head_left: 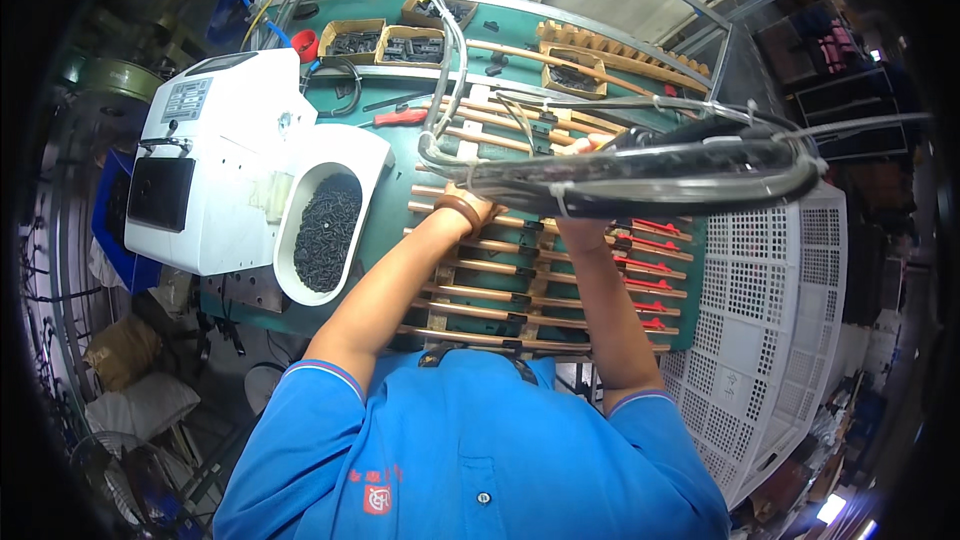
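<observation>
The copper-coloured rods point(470, 292), smooth, slim and straight, lie in a row on the green work surface point(392, 188), in front of the person. Their long axis goes from left to right, across the body, with the right ends slightly lower in the view. Each rod is nearly parallel with its neighbours. Small black blocks point(520, 298) sit about the middle of the rods, and thin, glossy red parts point(650, 284) lie near the right ends.

The left hand point(480, 208) is on the upper rods, its fingers bent; I cannot tell if they close on something. The right hand point(588, 144) is mostly hidden behind a shiny bundle of black cables point(650, 175), so its grip cannot be told. At left, a rounded white hopper point(377, 148) holds many tiny dark pieces point(328, 230); at right stands a perforated white plastic crate point(740, 280).
</observation>
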